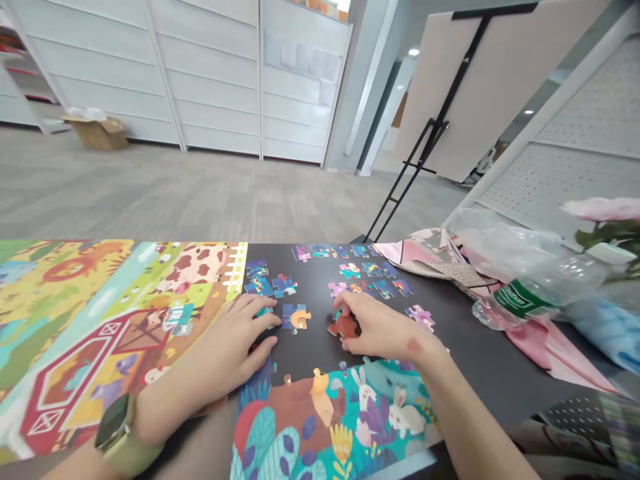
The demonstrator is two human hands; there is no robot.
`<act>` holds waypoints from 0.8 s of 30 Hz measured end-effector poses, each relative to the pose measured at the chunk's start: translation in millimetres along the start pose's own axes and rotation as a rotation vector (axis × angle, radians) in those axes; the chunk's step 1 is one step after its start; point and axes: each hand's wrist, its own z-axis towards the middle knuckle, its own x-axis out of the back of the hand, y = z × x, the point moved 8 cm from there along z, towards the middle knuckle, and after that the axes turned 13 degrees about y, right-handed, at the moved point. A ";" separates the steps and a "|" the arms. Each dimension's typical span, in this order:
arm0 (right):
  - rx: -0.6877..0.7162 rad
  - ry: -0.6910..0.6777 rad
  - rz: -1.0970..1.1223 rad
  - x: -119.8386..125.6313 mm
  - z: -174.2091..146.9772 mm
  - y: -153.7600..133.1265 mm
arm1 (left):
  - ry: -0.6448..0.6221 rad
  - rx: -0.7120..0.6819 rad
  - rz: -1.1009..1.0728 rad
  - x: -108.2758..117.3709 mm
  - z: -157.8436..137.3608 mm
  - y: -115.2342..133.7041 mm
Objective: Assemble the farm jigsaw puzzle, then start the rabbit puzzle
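Note:
My right hand point(383, 325) pinches a brown puzzle piece point(343, 327) between thumb and fingers, low over the black table. My left hand point(233, 340) lies with fingers apart at the left edge of the puzzle area, its fingertips over blue pieces that they partly cover. Between the hands is a loose blue piece with an orange shape point(296, 318). Closest to me sits the joined part of the puzzle point(320, 427), showing white rabbits, a yellow flower and teal leaves. Several loose pieces point(384, 288) are spread in rows farther back.
A colourful farm picture point(135, 320) covers the table's left side, partly under my left forearm. To the right are a patterned pink cloth point(435, 257), a plastic bottle with a green label point(523, 298) and pink flowers point(605, 209). Beyond the table stands a black easel point(425, 143).

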 end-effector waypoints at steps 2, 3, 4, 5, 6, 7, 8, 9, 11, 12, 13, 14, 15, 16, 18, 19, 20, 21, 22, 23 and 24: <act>0.057 0.003 0.044 -1.4 -0.4 -6.6 | 0.002 0.001 -0.017 0.4 -0.3 0.4; 0.082 0.006 0.060 -1.6 -0.9 -9.8 | 0.003 0.002 -0.027 0.3 -0.6 0.7; 0.106 0.012 0.072 -1.5 -1.3 -13.3 | 0.004 0.002 -0.038 0.3 -0.8 1.1; 0.132 0.018 0.083 -1.2 -1.8 -17.5 | 0.007 0.003 -0.050 0.6 -0.7 1.6; 0.157 0.027 0.097 -0.8 -2.2 -22.4 | 0.013 0.002 -0.065 1.5 -0.3 2.5; 0.184 0.033 0.118 -0.9 -2.6 -28.3 | 0.023 0.000 -0.084 3.1 0.6 3.9; 0.215 0.037 0.149 -1.4 -2.9 -35.3 | 0.038 -0.005 -0.111 5.5 1.9 6.0; 0.252 0.042 0.189 -2.2 -3.1 -43.3 | 0.058 -0.010 -0.143 8.7 3.4 8.3; 0.327 0.046 0.275 -5.9 -3.3 -59.8 | 0.099 -0.020 -0.209 15.5 6.6 13.1; 0.359 0.042 0.314 -9.1 -3.2 -67.2 | 0.112 -0.027 -0.232 18.2 7.9 15.2; 0.384 0.034 0.344 -13.0 -2.9 -73.3 | 0.116 -0.034 -0.245 19.7 8.8 16.8; 0.402 0.023 0.362 -17.3 -2.4 -78.0 | 0.108 -0.044 -0.248 19.7 9.2 18.1; 0.411 0.012 0.371 -21.6 -1.7 -80.9 | 0.086 -0.057 -0.246 18.4 9.1 19.2; 0.410 0.003 0.376 -25.4 -0.8 -82.1 | 0.058 -0.067 -0.240 16.2 8.5 19.6; 0.393 -0.002 0.385 -29.9 1.1 -80.9 | 0.017 -0.078 -0.229 12.5 7.1 18.7; 0.378 -0.002 0.399 -30.7 2.0 -79.0 | 0.007 -0.078 -0.228 11.4 6.6 17.8; 0.361 -0.004 0.420 -30.9 2.7 -77.0 | 0.004 -0.076 -0.228 10.9 6.3 16.7; 0.344 -0.006 0.447 -30.6 3.2 -75.2 | 0.006 -0.073 -0.234 10.8 6.2 15.7; 0.330 -0.008 0.480 -30.0 3.5 -73.8 | 0.010 -0.068 -0.246 11.0 6.2 14.8; 0.314 -0.007 0.519 -29.2 3.9 -72.7 | 0.012 -0.060 -0.263 11.1 6.2 13.9; 0.296 -0.005 0.560 -28.6 4.3 -71.7 | 0.013 -0.046 -0.285 11.2 6.2 12.9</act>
